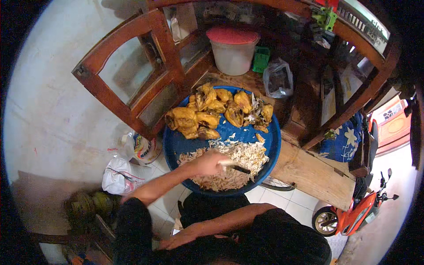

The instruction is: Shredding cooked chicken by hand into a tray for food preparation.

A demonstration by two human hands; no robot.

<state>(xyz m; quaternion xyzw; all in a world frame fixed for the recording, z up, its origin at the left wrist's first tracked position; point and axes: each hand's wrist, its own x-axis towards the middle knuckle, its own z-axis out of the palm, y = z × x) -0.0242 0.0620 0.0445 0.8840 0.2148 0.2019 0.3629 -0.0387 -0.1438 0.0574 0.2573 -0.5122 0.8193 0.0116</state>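
Blue, the tray (174,145) bears shreds (221,180) on its near side, chicken (183,121) on its far side. The left hand (208,163) grips a knife (240,168) over the shreds; the right hand (178,240) is low, away from the tray, its grip unclear. Light, shallow strokes, spread evenly, should suit best.

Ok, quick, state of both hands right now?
Left hand: closed around a pale-handled, dark-bladed knife.
Right hand: cannot tell whether it's open, closed or holding anything.
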